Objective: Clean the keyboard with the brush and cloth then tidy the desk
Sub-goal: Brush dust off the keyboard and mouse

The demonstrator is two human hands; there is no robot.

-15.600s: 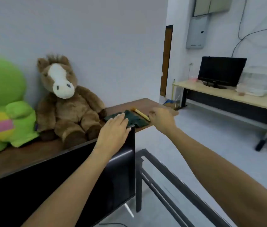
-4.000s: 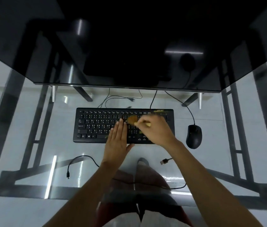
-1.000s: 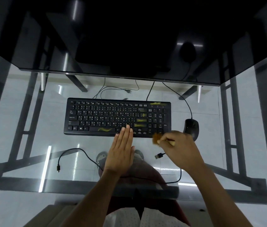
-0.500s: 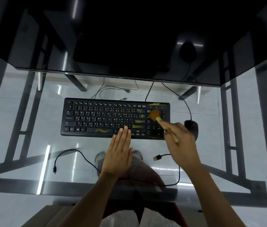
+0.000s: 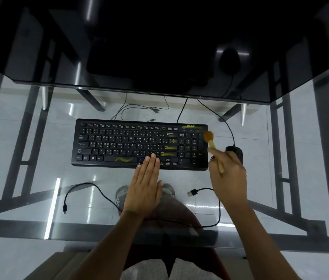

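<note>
— Where is the keyboard (image 5: 139, 145) found?

— It is laid flat on the glass desk (image 5: 38, 162), near the middle, with its long side running left to right. Yellow smears are seen on several keys and on the space bar.

— And the brush (image 5: 213, 146)?

— It is gripped in the right hand (image 5: 228, 176), the fingers closed round the pale wooden handle. The orange bristles are held over the far right corner of the keyboard, at the number pad (whether the keys are touched cannot be told, since the tip is blurred).

— What is seen of the left hand (image 5: 144, 182)?

— It is laid flat and holds nothing, fingers straight and pressed together. The fingertips are rested on the near edge of the keyboard, just right of the space bar.

— What else is on the desk?

— A black mouse (image 5: 235, 153) is set just right of the keyboard, partly hidden by the right hand. A black USB cable (image 5: 218, 207) is looped along the near side, its plugs lying loose at both ends. The far side is taken up by a dark monitor (image 5: 149, 47).
</note>
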